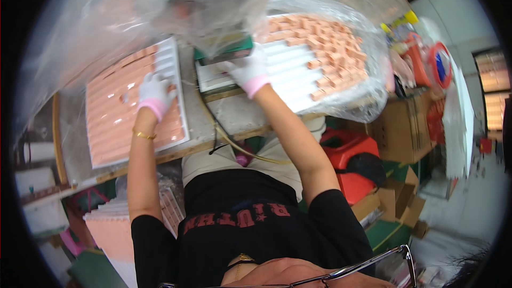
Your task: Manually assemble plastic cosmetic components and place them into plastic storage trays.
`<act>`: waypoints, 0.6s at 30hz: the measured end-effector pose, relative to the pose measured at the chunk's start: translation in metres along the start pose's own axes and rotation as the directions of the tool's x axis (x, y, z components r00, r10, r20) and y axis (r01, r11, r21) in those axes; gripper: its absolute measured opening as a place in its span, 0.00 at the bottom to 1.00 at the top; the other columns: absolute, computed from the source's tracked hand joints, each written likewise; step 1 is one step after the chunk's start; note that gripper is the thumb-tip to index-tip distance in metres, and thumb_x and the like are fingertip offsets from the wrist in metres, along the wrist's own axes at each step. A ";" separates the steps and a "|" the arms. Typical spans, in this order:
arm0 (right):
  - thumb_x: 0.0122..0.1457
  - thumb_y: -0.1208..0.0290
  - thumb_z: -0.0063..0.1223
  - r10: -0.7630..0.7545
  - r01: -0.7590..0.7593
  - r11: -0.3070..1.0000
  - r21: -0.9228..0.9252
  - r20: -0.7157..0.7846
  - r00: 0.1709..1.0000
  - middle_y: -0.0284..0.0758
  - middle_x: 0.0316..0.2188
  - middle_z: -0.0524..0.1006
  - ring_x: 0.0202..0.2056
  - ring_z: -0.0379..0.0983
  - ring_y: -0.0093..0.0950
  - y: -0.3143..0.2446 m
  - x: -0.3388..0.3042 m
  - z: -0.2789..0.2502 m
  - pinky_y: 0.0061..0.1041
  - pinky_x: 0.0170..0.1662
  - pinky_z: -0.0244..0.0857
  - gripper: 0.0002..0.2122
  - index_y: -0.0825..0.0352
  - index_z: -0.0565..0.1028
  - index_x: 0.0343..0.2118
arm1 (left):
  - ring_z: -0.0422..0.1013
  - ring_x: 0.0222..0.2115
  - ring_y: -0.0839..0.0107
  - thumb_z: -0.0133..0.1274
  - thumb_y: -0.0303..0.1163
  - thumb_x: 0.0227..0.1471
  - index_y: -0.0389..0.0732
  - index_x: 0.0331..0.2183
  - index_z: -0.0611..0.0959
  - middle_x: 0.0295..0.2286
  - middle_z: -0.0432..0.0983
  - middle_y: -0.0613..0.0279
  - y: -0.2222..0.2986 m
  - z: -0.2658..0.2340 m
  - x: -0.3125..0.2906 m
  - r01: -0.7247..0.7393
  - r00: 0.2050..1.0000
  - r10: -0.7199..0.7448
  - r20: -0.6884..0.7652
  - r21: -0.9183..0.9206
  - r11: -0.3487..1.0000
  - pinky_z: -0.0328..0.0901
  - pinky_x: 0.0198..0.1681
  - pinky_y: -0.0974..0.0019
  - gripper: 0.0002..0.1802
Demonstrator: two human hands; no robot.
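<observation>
Lying loosely spread on peach-coloured oblong pieces (114, 120) in a white ridged tray (165, 56), the white-gloved left hand (155, 92) should press lightly, while the white-gloved right hand (248, 69), whose grip I cannot tell, best moves carefully beside the green-edged dark device (226, 50).

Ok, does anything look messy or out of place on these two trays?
Yes: many pink blocks on the right-hand white ridged tray lie jumbled at differing angles. They look odd beside the left-hand tray, where pink pieces lie mostly in neat rows.
</observation>
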State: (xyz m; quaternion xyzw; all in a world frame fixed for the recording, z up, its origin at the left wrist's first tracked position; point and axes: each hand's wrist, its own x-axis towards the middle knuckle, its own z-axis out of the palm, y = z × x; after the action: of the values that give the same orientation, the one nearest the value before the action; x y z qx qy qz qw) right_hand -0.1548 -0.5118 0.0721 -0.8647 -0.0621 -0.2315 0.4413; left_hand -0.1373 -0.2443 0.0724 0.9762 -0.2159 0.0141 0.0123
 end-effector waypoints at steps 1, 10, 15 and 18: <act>0.38 0.65 0.64 -0.090 0.083 0.982 -0.171 -0.033 0.995 0.39 0.39 0.73 0.40 0.68 0.40 -0.006 -0.002 -0.003 0.37 0.44 0.62 0.12 0.62 0.79 0.28 | 0.65 0.43 0.55 0.55 0.39 0.41 0.42 0.34 0.80 0.36 0.72 0.54 -0.003 0.001 -0.001 0.001 1.000 -0.001 -0.015 0.017 1.000 0.61 0.47 0.56 0.15; 0.45 0.71 0.54 0.030 0.042 0.580 -0.813 0.073 0.997 0.36 0.36 0.76 0.37 0.71 0.37 0.100 -0.024 -0.145 0.33 0.41 0.65 0.12 0.60 0.76 0.36 | 0.71 0.31 0.58 0.56 0.38 0.46 0.37 0.32 0.77 0.28 0.75 0.57 -0.001 0.007 -0.004 0.122 0.938 -0.228 -0.260 -0.368 0.922 0.66 0.36 0.60 0.14; 0.42 0.74 0.54 0.110 0.172 0.573 -0.801 0.283 0.953 0.37 0.36 0.75 0.36 0.71 0.38 0.125 -0.022 -0.156 0.33 0.39 0.66 0.16 0.60 0.74 0.39 | 0.71 0.24 0.79 0.53 0.37 0.53 0.36 0.38 0.76 0.30 0.76 0.64 0.064 -0.013 -0.008 0.090 0.961 -0.269 0.070 -0.994 0.061 0.64 0.25 0.77 0.15; 0.45 0.76 0.56 0.149 0.073 0.677 -0.732 0.233 0.961 0.36 0.36 0.76 0.36 0.72 0.34 0.080 -0.024 -0.143 0.30 0.38 0.66 0.16 0.63 0.73 0.40 | 0.71 0.25 0.77 0.52 0.37 0.54 0.34 0.42 0.74 0.33 0.76 0.62 0.094 0.003 -0.007 0.177 0.969 -0.138 0.204 -0.966 -0.188 0.64 0.25 0.78 0.18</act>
State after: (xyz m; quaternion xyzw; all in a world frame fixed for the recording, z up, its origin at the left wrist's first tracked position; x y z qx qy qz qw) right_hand -0.2005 -0.6711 0.0742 -0.9932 -0.0063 -0.1058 0.0487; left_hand -0.1835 -0.3267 0.0711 0.6394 -0.0279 -0.1691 0.7496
